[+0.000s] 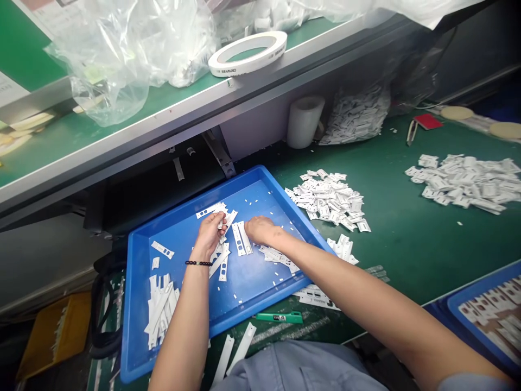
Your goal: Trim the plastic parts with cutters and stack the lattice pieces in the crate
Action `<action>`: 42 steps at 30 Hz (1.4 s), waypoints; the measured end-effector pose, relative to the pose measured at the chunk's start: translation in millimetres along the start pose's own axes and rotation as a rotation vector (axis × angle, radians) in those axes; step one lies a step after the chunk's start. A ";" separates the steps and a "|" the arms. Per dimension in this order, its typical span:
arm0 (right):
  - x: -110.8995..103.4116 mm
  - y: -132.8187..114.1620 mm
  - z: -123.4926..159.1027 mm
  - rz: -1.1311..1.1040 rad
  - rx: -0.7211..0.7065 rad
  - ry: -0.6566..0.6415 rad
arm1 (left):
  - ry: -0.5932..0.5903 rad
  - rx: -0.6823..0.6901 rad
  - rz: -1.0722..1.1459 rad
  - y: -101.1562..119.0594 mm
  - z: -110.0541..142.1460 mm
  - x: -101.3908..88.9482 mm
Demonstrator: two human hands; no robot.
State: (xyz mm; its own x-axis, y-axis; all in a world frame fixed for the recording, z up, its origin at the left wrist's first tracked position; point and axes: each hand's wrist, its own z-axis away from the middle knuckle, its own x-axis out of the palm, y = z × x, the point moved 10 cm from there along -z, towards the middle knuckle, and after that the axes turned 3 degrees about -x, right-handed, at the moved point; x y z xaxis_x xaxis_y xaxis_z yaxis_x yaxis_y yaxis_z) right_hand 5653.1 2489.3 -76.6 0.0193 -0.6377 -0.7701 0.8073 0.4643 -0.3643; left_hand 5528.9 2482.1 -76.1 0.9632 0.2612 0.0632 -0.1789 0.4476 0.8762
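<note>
My left hand (pixel 209 234), with a beaded bracelet at its wrist, is over the blue tray (pixel 191 213). Its fingers are closed around a small white plastic piece, partly hidden by them. More white slotted strips lie beneath and around that hand. My right hand (pixel 261 230) is curled down into the tray's middle, beside two white plastic strips (pixel 242 239) lying side by side. What its fingers hold, if anything, is hidden. A heap of long white strips (pixel 160 309) fills the tray's near left corner, and other strips lie under my right wrist.
Piles of small white parts (pixel 329 198) and more white parts (pixel 472 182) cover the green table on the right. A green-handled cutter (pixel 280 317) lies at the tray's near edge. Above runs a shelf with a tape roll (pixel 248 54) and plastic bags (pixel 138 49).
</note>
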 end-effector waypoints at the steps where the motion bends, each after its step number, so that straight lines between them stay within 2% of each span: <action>1: -2.5 4.5 2.0 0.010 0.012 0.001 | 0.003 -0.002 -0.002 0.9 0.8 1.1; 5: -8.2 14.8 11.7 0.028 0.015 0.022 | 0.005 -0.012 -0.014 1.8 0.2 9.4; 9: -0.5 9.1 16.8 0.023 -0.006 0.038 | -0.012 -0.030 -0.021 -1.8 -2.0 17.2; 14: 4.5 3.3 15.0 0.013 -0.015 0.052 | 0.001 -0.027 -0.027 -2.5 0.9 15.4; 19: -0.4 11.9 16.9 -0.014 -0.014 0.025 | -0.007 -0.024 -0.015 -2.6 3.6 13.0; 22: -9.8 20.0 27.9 -0.040 -0.008 0.073 | -0.031 -0.009 0.001 0.6 -1.1 22.7; 25: -26.8 34.1 48.7 -0.058 -0.002 0.166 | -0.072 0.029 0.017 7.5 -9.5 53.4; 28: -55.4 67.1 74.6 -0.059 0.048 0.302 | -0.099 0.120 -0.015 20.3 -17.7 104.0; 30: -82.9 107.4 92.9 -0.069 0.177 0.458 | -0.139 0.197 -0.101 32.0 -20.0 143.5; 32: -101.3 153.9 107.5 -0.041 0.374 0.534 | -0.240 0.328 -0.252 49.1 -14.2 180.5; 33: -105.5 174.1 112.0 -0.031 0.461 0.532 | -0.270 0.396 -0.333 57.8 -8.6 190.1; 34: -105.8 189.5 113.6 -0.019 0.520 0.499 | -0.280 0.459 -0.412 65.8 -2.2 191.7; 35: -104.9 199.6 114.2 0.000 0.560 0.468 | -0.264 0.507 -0.484 72.4 4.0 183.9; 36: -104.6 202.7 114.2 0.025 0.575 0.463 | -0.224 0.535 -0.545 76.9 9.2 167.0; 38: -107.4 185.9 112.7 0.098 0.535 0.543 | -0.087 0.532 -0.654 78.4 16.1 111.3; 40: -106.8 141.0 105.0 0.132 0.408 0.654 | 0.097 0.469 -0.765 70.3 19.6 40.9; 41: -100.4 112.5 94.7 0.114 0.322 0.648 | 0.194 0.424 -0.845 63.5 20.9 7.5; 42: -89.1 82.1 79.0 0.066 0.221 0.583 | 0.263 0.360 -0.925 53.8 21.1 -20.5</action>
State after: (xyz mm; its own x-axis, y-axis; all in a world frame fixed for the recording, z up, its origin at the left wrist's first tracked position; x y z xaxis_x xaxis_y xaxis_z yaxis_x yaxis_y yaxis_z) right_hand 5764.3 2535.7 3.5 -0.2016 -0.1428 -0.9690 0.9195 0.3133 -0.2375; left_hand 5503.8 2482.7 -20.1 0.6108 0.1431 -0.7787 0.7241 0.2970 0.6225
